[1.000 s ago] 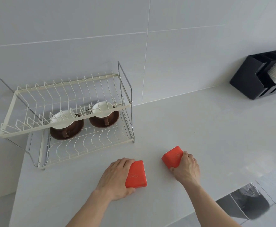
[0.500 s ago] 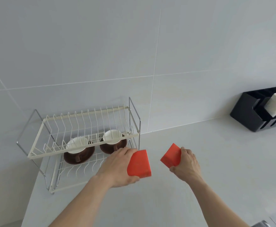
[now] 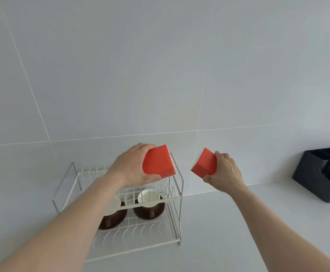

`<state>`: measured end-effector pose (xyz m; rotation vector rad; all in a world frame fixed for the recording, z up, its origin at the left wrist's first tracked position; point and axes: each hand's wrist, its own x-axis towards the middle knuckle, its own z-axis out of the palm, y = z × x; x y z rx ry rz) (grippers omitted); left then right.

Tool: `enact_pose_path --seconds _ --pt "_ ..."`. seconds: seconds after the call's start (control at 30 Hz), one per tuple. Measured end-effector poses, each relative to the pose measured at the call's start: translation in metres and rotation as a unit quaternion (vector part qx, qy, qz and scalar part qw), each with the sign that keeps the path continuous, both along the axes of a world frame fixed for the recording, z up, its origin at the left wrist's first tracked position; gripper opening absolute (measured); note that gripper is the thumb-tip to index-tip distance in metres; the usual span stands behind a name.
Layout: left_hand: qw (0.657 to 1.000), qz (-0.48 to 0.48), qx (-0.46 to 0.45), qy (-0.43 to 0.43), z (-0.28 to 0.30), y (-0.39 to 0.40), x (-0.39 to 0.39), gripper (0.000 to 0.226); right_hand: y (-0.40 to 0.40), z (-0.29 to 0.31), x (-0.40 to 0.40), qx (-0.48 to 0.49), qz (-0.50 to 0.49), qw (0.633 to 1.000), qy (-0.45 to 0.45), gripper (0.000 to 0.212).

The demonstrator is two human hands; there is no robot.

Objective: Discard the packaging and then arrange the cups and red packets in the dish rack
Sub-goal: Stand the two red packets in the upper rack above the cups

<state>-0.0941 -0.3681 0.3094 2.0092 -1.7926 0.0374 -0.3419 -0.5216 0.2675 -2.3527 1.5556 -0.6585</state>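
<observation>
My left hand grips a red packet held in the air above the right end of the white wire dish rack. My right hand grips a second red packet, raised just right of the rack. On the rack's lower tier sit two brown cups with white insides: one cup at the right, the other cup partly hidden behind my left forearm. The upper tier holds nothing that I can see.
The rack stands on a white counter against a grey tiled wall. A black organiser with a white roll inside stands at the far right by the wall.
Both hands have lifted the red packets off the counter and up toward the rack's top. The view has tilted upward to the wall.
</observation>
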Motion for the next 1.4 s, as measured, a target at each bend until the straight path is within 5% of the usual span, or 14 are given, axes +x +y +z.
enact_pose_path --seconds 0.47,0.97,1.4 --pt "0.994 0.103 -0.03 -0.019 0.069 0.024 0.12 0.096 -0.014 0.082 0.125 -0.067 0.153 0.985 0.03 0.09" --pt "0.987 0.107 0.121 0.017 -0.057 0.018 0.168 0.099 -0.014 -0.024 0.188 0.019 0.266 0.951 0.158 0.094" --pt "0.983 0.091 0.158 0.029 -0.116 0.014 0.176 0.101 -0.012 -0.07 0.202 0.053 0.298 0.932 0.2 0.09"
